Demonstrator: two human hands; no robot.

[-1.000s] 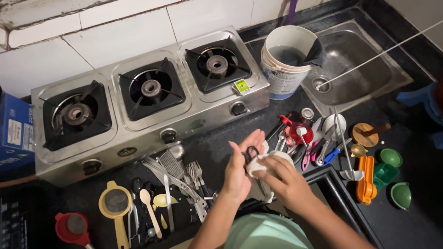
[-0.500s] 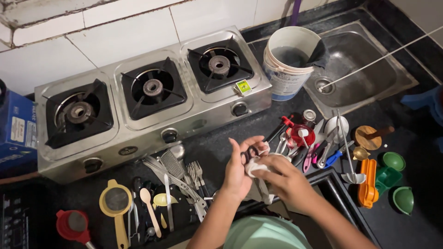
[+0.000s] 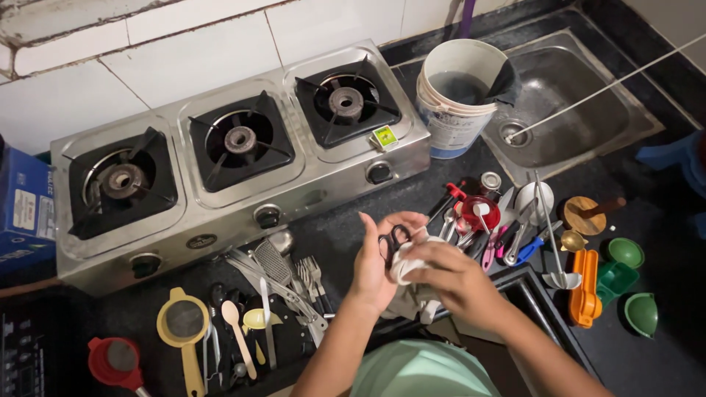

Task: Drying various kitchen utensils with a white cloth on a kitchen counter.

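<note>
My left hand (image 3: 376,257) holds a pair of black-handled scissors (image 3: 393,240) upright over the dark counter (image 3: 334,228), the finger loops showing near my palm. My right hand (image 3: 450,273) presses a white cloth (image 3: 407,265) around the scissors' lower part, which the cloth hides. Both hands meet just in front of the three-burner steel stove (image 3: 228,158). Loose utensils lie on either side of them.
Forks, spoons and a grater (image 3: 279,268) lie at the left with a yellow strainer (image 3: 184,327) and a red strainer (image 3: 114,362). Colourful utensils (image 3: 507,220), an orange tool (image 3: 585,287) and green cups (image 3: 625,254) lie at the right. A white bucket (image 3: 456,95) stands beside the steel sink (image 3: 581,95).
My hands have stayed in nearly the same place; the right hand has shifted the cloth a little along the scissors. The view has drifted slightly.
</note>
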